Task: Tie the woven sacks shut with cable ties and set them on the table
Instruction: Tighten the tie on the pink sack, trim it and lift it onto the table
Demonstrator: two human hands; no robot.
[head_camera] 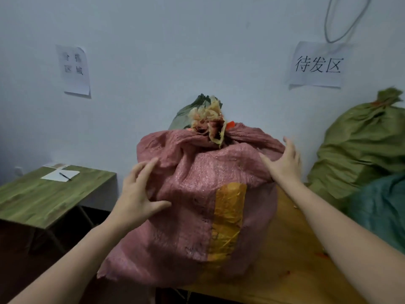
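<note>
Pink woven sack (197, 194), neck bunched and tied, stands on the orange table (291, 249) between my hands: left hand (138, 191) spread wide against its side, right hand (282, 161) flat and open on its shoulder, neither gripping.

A low green wood-grain side table (50, 196) stands against the pale wall, and on its far end lies a white sheet of paper (57, 174) with a dark pen (65, 176) resting across it. On the wall above that table hangs a curled paper notice (75, 71) with blurred characters; well to its right hangs a second paper sign (316, 65) printed 待发区. A loop of grey cable (346, 20) dangles just above that sign.
</note>
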